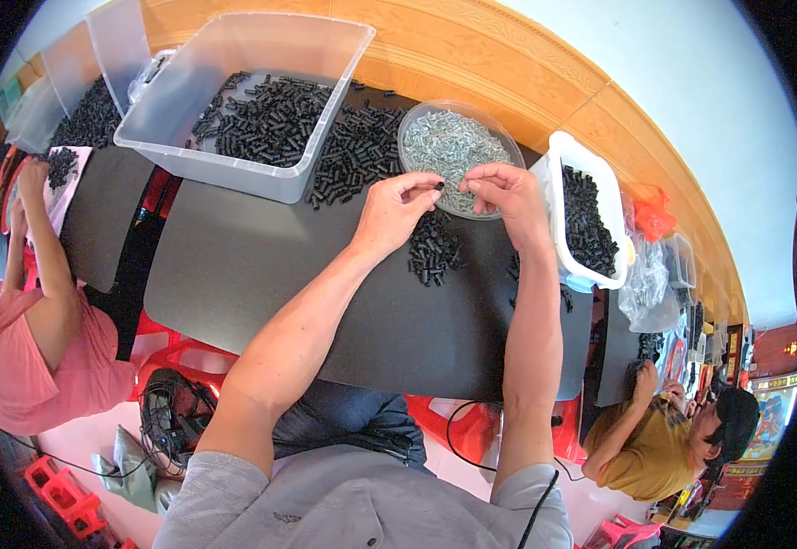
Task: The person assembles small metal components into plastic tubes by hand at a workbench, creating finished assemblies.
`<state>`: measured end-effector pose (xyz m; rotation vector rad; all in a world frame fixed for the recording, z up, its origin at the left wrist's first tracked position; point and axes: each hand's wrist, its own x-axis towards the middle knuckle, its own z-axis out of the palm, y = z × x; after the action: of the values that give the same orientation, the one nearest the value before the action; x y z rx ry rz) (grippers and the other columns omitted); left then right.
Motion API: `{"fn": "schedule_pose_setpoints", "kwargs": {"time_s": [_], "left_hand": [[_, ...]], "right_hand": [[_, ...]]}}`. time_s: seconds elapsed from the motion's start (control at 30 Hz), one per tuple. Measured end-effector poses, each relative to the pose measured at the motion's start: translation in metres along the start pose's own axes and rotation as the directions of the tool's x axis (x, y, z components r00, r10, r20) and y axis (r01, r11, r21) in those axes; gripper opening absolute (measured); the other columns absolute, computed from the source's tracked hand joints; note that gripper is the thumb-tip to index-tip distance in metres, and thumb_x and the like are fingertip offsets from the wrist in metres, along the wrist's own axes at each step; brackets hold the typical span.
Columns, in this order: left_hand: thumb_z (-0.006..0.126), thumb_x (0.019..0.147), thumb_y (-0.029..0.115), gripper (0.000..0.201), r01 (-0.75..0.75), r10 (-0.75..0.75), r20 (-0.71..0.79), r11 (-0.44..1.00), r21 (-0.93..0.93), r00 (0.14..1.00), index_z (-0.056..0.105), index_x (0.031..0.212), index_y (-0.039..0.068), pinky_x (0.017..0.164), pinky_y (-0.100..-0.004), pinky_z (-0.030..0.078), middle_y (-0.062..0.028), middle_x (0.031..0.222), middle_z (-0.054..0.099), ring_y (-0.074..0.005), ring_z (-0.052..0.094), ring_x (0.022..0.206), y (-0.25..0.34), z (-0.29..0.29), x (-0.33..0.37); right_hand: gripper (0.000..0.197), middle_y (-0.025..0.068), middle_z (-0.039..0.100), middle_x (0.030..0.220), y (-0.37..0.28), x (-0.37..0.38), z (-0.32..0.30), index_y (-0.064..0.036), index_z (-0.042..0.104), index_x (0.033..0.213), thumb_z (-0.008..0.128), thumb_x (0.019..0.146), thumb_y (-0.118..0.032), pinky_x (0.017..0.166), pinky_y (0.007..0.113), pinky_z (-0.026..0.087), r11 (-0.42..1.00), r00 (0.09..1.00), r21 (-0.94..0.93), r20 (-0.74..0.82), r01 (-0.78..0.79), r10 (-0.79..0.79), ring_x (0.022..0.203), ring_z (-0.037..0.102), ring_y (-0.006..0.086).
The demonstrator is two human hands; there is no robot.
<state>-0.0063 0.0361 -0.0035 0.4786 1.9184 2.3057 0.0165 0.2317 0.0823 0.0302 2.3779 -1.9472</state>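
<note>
Between thumb and forefinger, my left hand pinches a small black cylindrical piece, one end showing. Just to its right, my right hand is closed in a pinch; what its fingertips hold is too small to make out. Both hands are raised at the near edge of a round clear tub full of small silvery metal parts. Below them on the dark table lies a small heap of black cylindrical pieces. A larger pile of the same pieces spreads left of the tub.
A big clear plastic bin with black pieces stands at the back left. At the right is a white container of black parts, beside a clear plastic bag. People in pink and mustard tops sit at neighbouring tables.
</note>
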Motion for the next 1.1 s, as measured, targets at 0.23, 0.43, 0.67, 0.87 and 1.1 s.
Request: {"fn": "schedule_pose_setpoints", "kwargs": {"time_s": [0.23, 0.43, 0.67, 0.87, 1.1], "left_hand": [[0.067, 0.093, 0.006, 0.025, 0.004, -0.003, 0.03, 0.999, -0.035, 1.0, 0.071, 0.117, -0.001, 0.075, -0.0265, 0.054, -0.0072, 0.096, 0.074, -0.0099, 0.066, 0.082, 0.003, 0.001, -0.001], [0.068, 0.092, 0.006, 0.027, -0.012, 0.012, 0.044, 1.0, 0.01, 0.999, 0.07, 0.118, -0.001, 0.077, -0.0266, 0.054, -0.0077, 0.098, 0.075, -0.0105, 0.066, 0.083, 0.003, 0.001, -0.002], [0.074, 0.087, 0.005, 0.031, -0.017, 0.014, 0.041, 0.998, 0.055, 0.999, 0.071, 0.118, 0.0, 0.083, -0.027, 0.055, -0.0086, 0.1, 0.074, -0.0114, 0.068, 0.089, 0.01, 0.001, -0.003], [0.076, 0.085, 0.005, 0.032, -0.037, 0.037, 0.0, 0.999, 0.036, 0.999, 0.072, 0.117, 0.003, 0.078, -0.0271, 0.056, -0.0098, 0.098, 0.075, -0.0113, 0.069, 0.085, 0.007, 0.001, -0.002], [0.078, 0.082, 0.002, 0.036, -0.056, 0.057, -0.038, 0.998, 0.04, 0.998, 0.072, 0.118, 0.004, 0.075, -0.0258, 0.055, -0.0064, 0.094, 0.073, -0.0091, 0.066, 0.079, 0.007, 0.002, -0.003]], "right_hand": [[0.011, -0.0003, 0.07, 0.079, 0.0, -0.001, 0.006, -0.0042, 0.073, 0.1, 0.07, 0.089, -0.006, 0.058, 0.021, 0.04, 0.998, 0.999, -0.038, 0.015, 0.048, -0.047, 0.063, 0.057, 0.0057], [0.011, -0.0027, 0.066, 0.076, -0.003, -0.002, 0.017, -0.0046, 0.074, 0.1, 0.071, 0.089, -0.004, 0.057, 0.02, 0.039, 0.996, 0.997, -0.018, 0.015, 0.082, -0.082, 0.064, 0.055, 0.0046], [0.012, -0.0025, 0.068, 0.08, 0.001, -0.001, 0.016, -0.005, 0.074, 0.1, 0.072, 0.089, -0.003, 0.059, 0.019, 0.044, 0.993, 0.996, -0.08, 0.02, 0.088, -0.087, 0.066, 0.056, 0.004], [0.011, 0.0007, 0.071, 0.082, 0.001, 0.0, 0.015, -0.0023, 0.075, 0.097, 0.071, 0.087, 0.0, 0.061, 0.022, 0.048, 0.992, 0.996, -0.086, 0.014, 0.093, -0.092, 0.069, 0.06, 0.0059], [0.013, 0.0008, 0.071, 0.085, 0.001, -0.001, 0.021, -0.0027, 0.074, 0.099, 0.071, 0.087, 0.001, 0.062, 0.022, 0.048, 0.994, 0.997, -0.083, 0.024, 0.075, -0.073, 0.072, 0.061, 0.0057]]}}
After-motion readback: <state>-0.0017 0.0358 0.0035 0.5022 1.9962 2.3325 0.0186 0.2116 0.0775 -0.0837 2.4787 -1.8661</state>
